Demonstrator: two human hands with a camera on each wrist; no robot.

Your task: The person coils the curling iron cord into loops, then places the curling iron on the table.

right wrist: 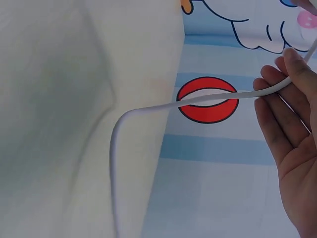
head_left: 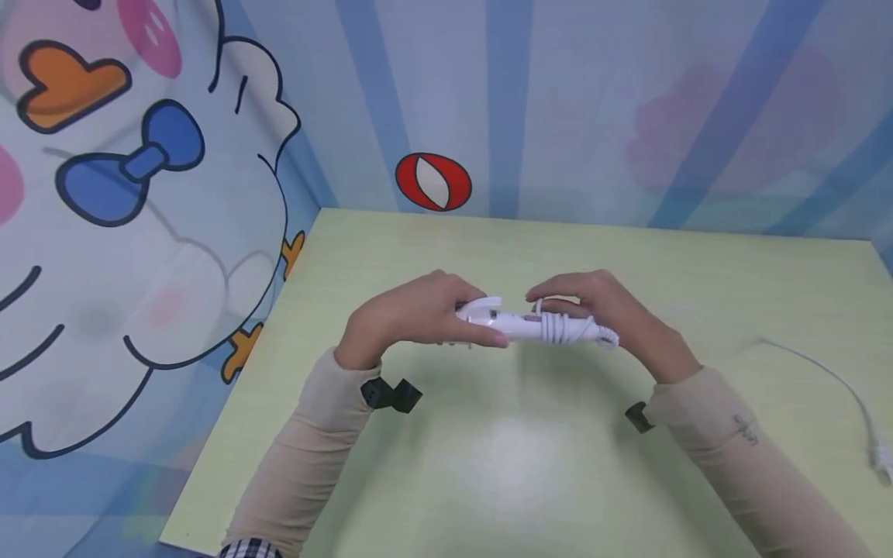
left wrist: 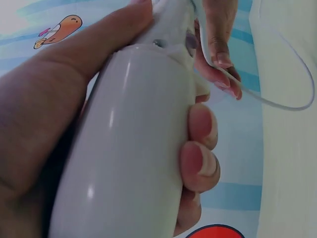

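Note:
A white curling iron (head_left: 516,326) is held level above the table, its wide smooth body filling the left wrist view. My left hand (head_left: 418,314) grips that body, thumb along one side and fingers curled round the other. Several turns of white power cord (head_left: 556,328) wrap the handle at the right end. Beside these turns, my right hand (head_left: 603,306) pinches the cord between thumb and fingers. In the right wrist view the cord (right wrist: 148,108) runs across the fingertips and bends downward. My left hand hides much of the iron in the head view.
The cord's free end, with a white plug (head_left: 882,459), is at the right side of the pale yellow-green table (head_left: 502,465). A cartoon-printed wall (head_left: 579,116) stands along the back and left edges.

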